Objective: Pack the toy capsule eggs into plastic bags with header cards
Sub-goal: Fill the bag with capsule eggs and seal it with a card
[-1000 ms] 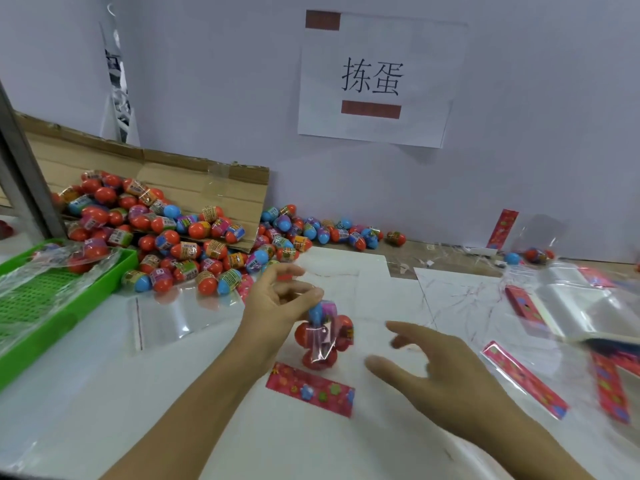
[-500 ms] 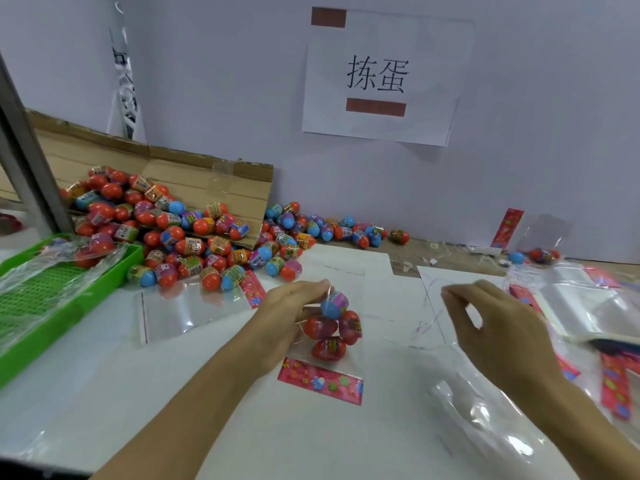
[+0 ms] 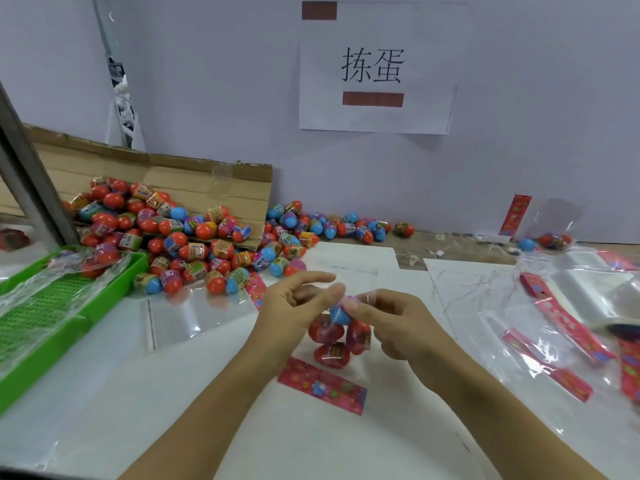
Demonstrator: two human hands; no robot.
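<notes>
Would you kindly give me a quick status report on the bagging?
Both hands, left hand and right hand, pinch the bag of eggs at its top. Header card lies beneath. Nothing in the way.

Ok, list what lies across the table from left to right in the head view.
Green tray → cardboard box spilling capsule eggs → left hand → bag of eggs → right hand → stack of clear bags.
</notes>
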